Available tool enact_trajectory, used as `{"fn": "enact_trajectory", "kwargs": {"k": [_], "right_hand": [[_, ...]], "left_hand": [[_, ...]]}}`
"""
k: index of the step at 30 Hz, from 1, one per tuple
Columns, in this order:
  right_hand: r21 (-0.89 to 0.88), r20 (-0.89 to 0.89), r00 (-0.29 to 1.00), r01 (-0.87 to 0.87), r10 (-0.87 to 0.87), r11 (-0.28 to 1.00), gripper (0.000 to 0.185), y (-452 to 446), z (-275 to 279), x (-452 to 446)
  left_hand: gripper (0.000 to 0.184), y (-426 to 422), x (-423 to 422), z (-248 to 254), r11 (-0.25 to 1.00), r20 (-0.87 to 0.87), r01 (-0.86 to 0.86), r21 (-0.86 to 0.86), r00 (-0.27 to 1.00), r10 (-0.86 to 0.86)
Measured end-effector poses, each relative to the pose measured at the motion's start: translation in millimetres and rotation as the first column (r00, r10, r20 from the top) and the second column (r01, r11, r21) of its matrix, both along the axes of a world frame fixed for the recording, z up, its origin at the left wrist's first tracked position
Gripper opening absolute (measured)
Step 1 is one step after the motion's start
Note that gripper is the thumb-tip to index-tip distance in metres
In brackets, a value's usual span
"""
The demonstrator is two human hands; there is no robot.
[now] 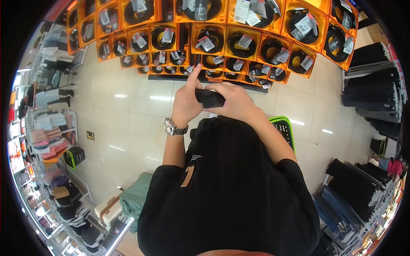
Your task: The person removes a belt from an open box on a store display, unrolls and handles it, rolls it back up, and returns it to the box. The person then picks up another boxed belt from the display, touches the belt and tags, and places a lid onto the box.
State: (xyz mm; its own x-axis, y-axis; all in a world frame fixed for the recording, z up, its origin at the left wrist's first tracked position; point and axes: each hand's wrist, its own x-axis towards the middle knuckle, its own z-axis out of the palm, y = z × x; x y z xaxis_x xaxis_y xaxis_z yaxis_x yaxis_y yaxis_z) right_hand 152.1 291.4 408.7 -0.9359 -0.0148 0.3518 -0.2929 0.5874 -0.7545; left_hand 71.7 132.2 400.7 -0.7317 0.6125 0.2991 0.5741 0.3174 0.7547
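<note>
Held in front of my chest is a smooth black band, which looks like a rolled black belt (pixel 212 99). My right hand (pixel 236 100) is closed round its right side, with the fingers over the top. At its left end my left hand (pixel 186 102) grips it with thumb and palm, while the index finger points up and away. A silver watch sits on my left wrist. Just beyond my hands rises a display of orange boxes (pixel 209 26), each with a coiled black belt (pixel 243 45) and white tags. Part of the held band is hidden by my fingers.
A black basket with a green rim (pixel 284 128) is by my right forearm. Clothes racks line both sides, with dark trousers (pixel 361 89) on the right and folded pink garments (pixel 53 138) on the left. Green cloth (pixel 136 196) lies at lower left.
</note>
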Motion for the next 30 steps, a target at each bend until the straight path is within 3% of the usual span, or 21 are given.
{"fn": "enact_trajectory", "kwargs": {"k": [2, 4, 5, 7, 9, 11, 13, 14, 17, 21, 23, 24, 26, 29, 30], "right_hand": [[0.001, 0.027, 0.999, -0.037, 0.037, 0.999, 0.042, 7.9, 1.8, 1.4], [-0.037, -0.167, 0.980, -0.117, 0.110, 0.992, 0.043, 23.6, 17.8, 3.9], [-0.037, -0.165, 0.980, -0.120, 0.113, 0.992, 0.043, 32.5, 29.5, 7.9], [-0.091, -0.142, 0.980, -0.152, 0.139, 0.984, 0.045, 52.0, 56.6, 22.3], [-0.127, -0.257, 0.957, -0.169, 0.132, 0.978, 0.049, 72.6, 73.5, 38.9], [-0.173, -0.297, 0.941, -0.223, 0.165, 0.959, 0.054, 100.9, 74.9, 60.2], [-0.223, -0.349, 0.922, -0.254, 0.166, 0.941, 0.058, 128.1, 68.9, 79.9], [-0.244, -0.341, 0.927, -0.249, 0.158, 0.937, 0.058, 140.1, 67.2, 90.5], [-0.349, -0.403, 0.911, -0.243, 0.090, 0.905, 0.059, 166.1, 50.4, 122.5], [-0.511, -0.447, 0.886, -0.143, -0.120, 0.847, 0.060, 192.6, 22.1, 162.9], [-0.505, -0.431, 0.890, -0.104, -0.146, 0.857, 0.060, 197.5, 13.3, 167.7], [-0.542, -0.428, 0.894, -0.136, -0.133, 0.829, 0.061, 196.1, 10.5, 166.8], [-0.586, -0.436, 0.894, -0.200, -0.098, 0.785, 0.056, 196.3, 6.3, 164.8], [-0.649, -0.471, 0.874, -0.250, -0.120, 0.718, 0.053, 193.2, 3.8, 164.7], [-0.699, -0.444, 0.878, -0.216, -0.176, 0.682, 0.041, 188.9, 5.9, 166.8]], "left_hand": [[0.086, -0.7, 2.4, -5.6, 0.988, 0.081, 0.054, 0.143, 0.994, -0.066], [0.086, 4.6, 4.2, -11.6, 0.981, 0.035, 0.071, 0.182, 0.996, -0.079], [0.085, 8.4, 5.0, -14.7, 0.971, -0.013, 0.101, 0.218, 0.995, -0.100], [0.081, 13.6, 3.0, -25.3, 0.961, 0.082, 0.078, 0.264, 0.991, -0.103], [0.077, 17.0, -6.4, -44.8, 0.977, -0.028, 0.050, 0.206, 0.999, -0.045], [0.069, 13.0, -13.1, -60.7, 0.983, -0.012, 0.014, 0.184, 1.000, -0.012], [0.060, 3.2, -26.0, -76.1, 0.999, -0.218, 0.022, 0.045, 0.976, -0.012], [0.056, 1.6, -27.6, -76.2, 0.999, -0.228, -0.019, 0.039, 0.973, 0.027], [0.058, -10.9, -36.1, -81.5, 0.998, -0.318, -0.062, -0.016, 0.947, 0.054], [0.049, -41.0, -50.3, -93.4, 0.978, -0.371, -0.196, -0.077, 0.916, 0.154], [0.048, -51.1, -49.1, -92.0, 0.973, -0.169, -0.215, -0.080, 0.965, 0.199], [0.048, -52.1, -48.3, -90.4, 0.974, -0.169, -0.211, -0.084, 0.966, 0.195], [0.048, -54.7, -46.4, -86.6, 0.976, -0.408, -0.179, -0.121, 0.906, 0.116], [0.045, -50.7, -36.5, -83.6, 0.971, -0.332, -0.227, -0.080, 0.924, 0.189], [0.045, -49.0, -34.2, -84.1, 0.970, -0.332, -0.229, -0.082, 0.924, 0.190]]}}
